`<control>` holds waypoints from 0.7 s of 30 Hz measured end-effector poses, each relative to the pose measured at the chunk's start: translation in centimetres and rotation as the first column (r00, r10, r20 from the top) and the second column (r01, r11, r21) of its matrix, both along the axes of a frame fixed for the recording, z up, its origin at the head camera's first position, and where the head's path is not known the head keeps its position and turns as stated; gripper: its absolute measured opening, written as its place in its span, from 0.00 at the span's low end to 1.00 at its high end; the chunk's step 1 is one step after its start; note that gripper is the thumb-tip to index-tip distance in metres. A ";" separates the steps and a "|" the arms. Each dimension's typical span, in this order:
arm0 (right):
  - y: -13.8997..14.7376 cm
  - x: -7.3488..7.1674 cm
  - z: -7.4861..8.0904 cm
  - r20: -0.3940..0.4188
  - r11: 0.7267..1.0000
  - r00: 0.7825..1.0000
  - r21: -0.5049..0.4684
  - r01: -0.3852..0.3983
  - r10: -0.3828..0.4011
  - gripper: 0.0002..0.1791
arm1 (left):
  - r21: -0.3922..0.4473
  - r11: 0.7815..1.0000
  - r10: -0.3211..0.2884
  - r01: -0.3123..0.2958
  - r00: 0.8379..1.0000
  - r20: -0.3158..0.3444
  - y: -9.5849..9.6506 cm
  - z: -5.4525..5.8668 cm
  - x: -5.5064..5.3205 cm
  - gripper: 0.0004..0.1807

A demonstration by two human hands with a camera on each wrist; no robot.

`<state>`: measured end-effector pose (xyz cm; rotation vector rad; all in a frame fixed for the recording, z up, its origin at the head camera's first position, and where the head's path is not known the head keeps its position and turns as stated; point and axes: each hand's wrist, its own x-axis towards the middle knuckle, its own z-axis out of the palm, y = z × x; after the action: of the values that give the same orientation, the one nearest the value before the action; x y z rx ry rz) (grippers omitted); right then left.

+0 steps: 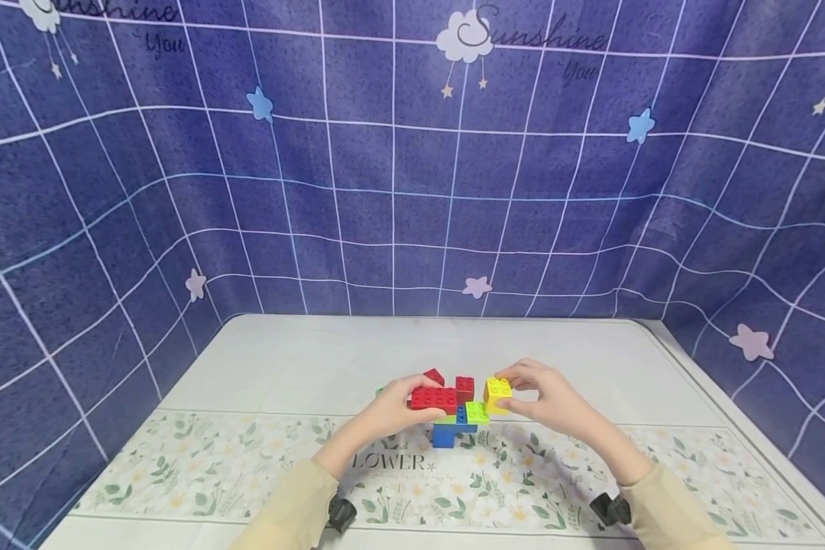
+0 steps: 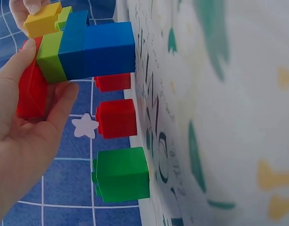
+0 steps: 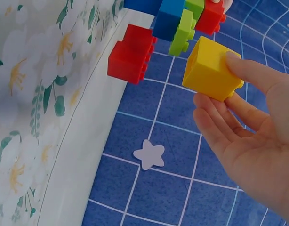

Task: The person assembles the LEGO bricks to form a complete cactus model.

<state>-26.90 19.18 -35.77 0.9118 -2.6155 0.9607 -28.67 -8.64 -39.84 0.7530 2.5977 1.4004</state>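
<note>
1. Yellow studded plastic block [image 1: 498,397], pinched by the right hand [image 1: 548,399] near the flat lime-green plastic brick [image 1: 477,413]: a loose pinch could drop it.
2. Long red plastic brick [image 1: 433,399], gripped by the left hand [image 1: 393,409]: uneven pressure could tip the blue plastic support [image 1: 443,437].

“Sunshine You” [image 1: 531,37] and “LOWER” [image 1: 389,462] were legible.
The former crossed the blue, white-gridded fabric curtain [image 1: 357,156] at 10 and 1 o'clock; the latter, the white, flower-printed table cover [image 1: 206,466] at 6.

The right hand [image 3: 255,136] there pinches a yellow block [image 3: 210,66].
Near it, a lime block [image 3: 182,34] sits against a blue block [image 3: 168,21].
</note>
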 end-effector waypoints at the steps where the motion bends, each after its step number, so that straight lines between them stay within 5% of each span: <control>1: -0.1 0.0 0.0 0.001 1.000 1.000 0.003 -0.001 0.001 0.21 | -0.002 1.000 0.001 -0.001 1.000 -0.001 0.0 0.0 0.0 0.23; 21: -0.4 -0.2 -0.4 0.004 0.999 0.999 0.013 -0.052 0.052 0.20 | -0.007 1.000 -0.003 0.003 1.000 -0.015 0.0 -0.2 -0.1 0.24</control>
<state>-27.08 18.79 -36.20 0.9865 -2.6164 0.9597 -28.79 -8.66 -40.04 0.7695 2.6107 1.3890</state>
